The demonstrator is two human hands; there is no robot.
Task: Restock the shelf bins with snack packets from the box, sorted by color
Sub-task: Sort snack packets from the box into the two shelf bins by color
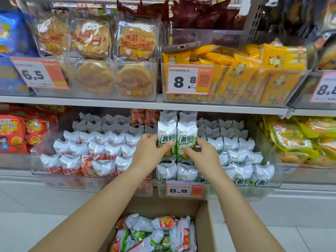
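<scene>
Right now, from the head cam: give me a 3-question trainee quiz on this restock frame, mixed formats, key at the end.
1. True or false: both hands hold the two upright green packets above the right-hand bin.
2. Multiple choice: the phone lies on top of A) the cardboard box, B) the yellow packets, C) the walnut cookies.
3. Fill in: the price tag clipped to the bin under the hands reads ___.

Key:
1. True: the left hand grips the left packet, the right hand the right one.
2. B: it rests on the yellow packets.
3. 8.8
</scene>
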